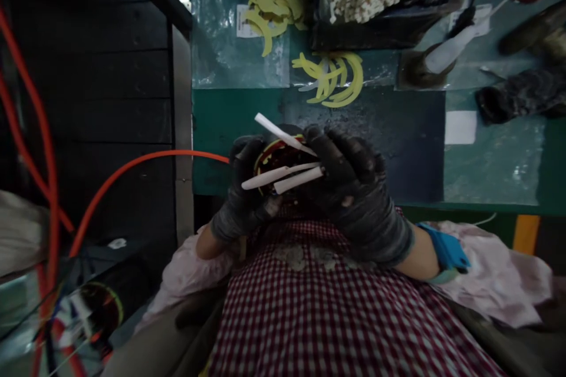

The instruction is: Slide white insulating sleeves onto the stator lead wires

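While the left hand [247, 179] clasps the coil [278, 158] and the right hand [354, 188], grip unclear, covers the white sleeves' [265, 178] ends, the coil looks heavy, best rim-held; the sleeves seem light, pliable.

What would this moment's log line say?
Dark-gloved left hand: holding round yellow-rimmed part | dark-gloved right hand: at white tubular sleeves | ahead: curved yellow strips

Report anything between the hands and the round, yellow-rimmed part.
White, slender tubes cross the open face of the round, dark-red, yellow-rimmed part, reaching to the dark-gloved right hand and partly covering that face. Nothing visible stands between the part and the dark-gloved left hand, curled against its side.
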Motion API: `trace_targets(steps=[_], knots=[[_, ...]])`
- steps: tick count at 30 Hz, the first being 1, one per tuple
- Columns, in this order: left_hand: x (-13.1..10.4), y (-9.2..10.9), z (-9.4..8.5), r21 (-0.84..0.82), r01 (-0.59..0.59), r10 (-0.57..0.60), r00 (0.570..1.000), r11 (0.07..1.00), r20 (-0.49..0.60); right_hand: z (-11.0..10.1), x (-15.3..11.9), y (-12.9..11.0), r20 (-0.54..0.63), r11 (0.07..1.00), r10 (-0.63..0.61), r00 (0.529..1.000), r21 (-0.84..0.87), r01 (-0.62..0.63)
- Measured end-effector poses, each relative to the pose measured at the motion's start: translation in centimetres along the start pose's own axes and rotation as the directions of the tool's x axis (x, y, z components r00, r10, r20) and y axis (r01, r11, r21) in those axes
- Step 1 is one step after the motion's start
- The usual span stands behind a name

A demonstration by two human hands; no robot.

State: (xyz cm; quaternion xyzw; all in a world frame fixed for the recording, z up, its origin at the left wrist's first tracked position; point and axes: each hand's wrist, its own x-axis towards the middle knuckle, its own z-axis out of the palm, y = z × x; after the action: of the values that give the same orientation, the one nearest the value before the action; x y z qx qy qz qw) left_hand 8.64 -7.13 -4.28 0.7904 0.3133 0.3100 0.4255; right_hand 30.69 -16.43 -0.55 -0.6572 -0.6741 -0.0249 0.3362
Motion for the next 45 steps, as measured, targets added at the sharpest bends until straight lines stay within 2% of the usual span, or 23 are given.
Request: trace_targets(steps=[3, 5, 7, 10, 12, 15, 18, 20, 23, 25, 29, 33, 35, 39, 42, 45], knots=[[-0.1, -0.4, 0.4, 0.07, -0.156, 0.158, 0.987, 0.985, -0.024, 0.2, -0.1, 0.6, 0.044, 0.997, 0.04, 0.998, 0.061, -0.043], [-0.3, -0.9, 0.7, 0.081, -0.224, 0.227, 0.974, 0.971, -0.025, 0.1, -0.1, 1.4, 0.133, 0.994, 0.069, 0.989, 0.078, -0.079], [-0.6, -1.3, 1.0, 0.049, -0.235, 0.236, 0.972, 0.971, -0.011, -0.1, 0.3, 2.5, 0.224, 0.994, 0.055, 0.973, 0.079, -0.074], [-0.9, -1.4, 1.3, 0.02, -0.187, 0.187, 0.982, 0.982, -0.018, -0.5, 1.0, 4.2, 0.343, 0.987, -0.059, 0.938, 0.159, 0.004], [-0.9, -1.3, 1.4, 0.015, -0.154, 0.154, 0.988, 0.988, -0.032, -0.8, 1.4, 5.2, 0.381, 0.974, -0.136, 0.915, 0.222, 0.053], [-0.8, -0.9, 1.5, -0.01, -0.156, 0.156, 0.987, 0.988, -0.04, -1.2, 1.1, 5.6, 0.376, 0.969, -0.17, 0.911, 0.233, 0.084], [-0.6, -0.1, 1.7, -0.007, -0.192, 0.191, 0.98, 0.981, -0.052, -1.0, 0.0, 4.4, 0.303, 0.98, -0.103, 0.948, 0.196, 0.044], [-0.4, 0.7, 2.1, -0.023, -0.138, 0.136, 0.987, 0.99, -0.081, -0.8, -0.5, 3.3, 0.228, 0.986, -0.028, 0.973, 0.168, -0.011], [0.1, 1.8, 2.8, -0.031, -0.016, 0.01, 0.986, 0.999, -0.166, -0.8, -0.6, 2.5, 0.153, 0.986, 0.054, 0.987, 0.148, -0.077], [0.6, 2.2, 3.3, -0.007, 0.005, -0.006, 0.977, 1.0, -0.211, -1.3, -0.3, 2.9, 0.181, 0.979, 0.064, 0.981, 0.18, -0.097], [1.8, 2.8, 3.8, 0.018, -0.019, 0.022, 0.976, 1.0, -0.216, -2.5, 0.2, 5.4, 0.292, 0.97, -0.023, 0.956, 0.237, -0.049], [2.8, 3.8, 3.9, -0.011, 0.048, -0.049, 0.989, 0.999, -0.14, -2.8, 0.7, 7.8, 0.286, 0.964, -0.158, 0.945, 0.252, 0.085], [3.1, 4.2, 3.9, -0.045, 0.082, -0.087, 0.99, 0.996, -0.109, -2.7, 1.1, 8.6, 0.306, 0.945, -0.21, 0.929, 0.306, 0.112], [3.6, 4.5, 3.7, -0.091, 0.063, -0.071, 0.994, 0.994, -0.084, -2.7, 2.3, 9.8, 0.324, 0.9, -0.306, 0.895, 0.407, 0.16], [3.9, 4.4, 3.3, -0.088, 0.053, -0.06, 0.996, 0.995, -0.072, -2.4, 3.0, 10.7, 0.341, 0.862, -0.405, 0.848, 0.453, 0.229], [4.0, 4.5, 3.1, -0.107, 0.055, -0.062, 0.996, 0.993, -0.058, -2.1, 3.5, 11.4, 0.393, 0.838, -0.457, 0.798, 0.49, 0.239]])
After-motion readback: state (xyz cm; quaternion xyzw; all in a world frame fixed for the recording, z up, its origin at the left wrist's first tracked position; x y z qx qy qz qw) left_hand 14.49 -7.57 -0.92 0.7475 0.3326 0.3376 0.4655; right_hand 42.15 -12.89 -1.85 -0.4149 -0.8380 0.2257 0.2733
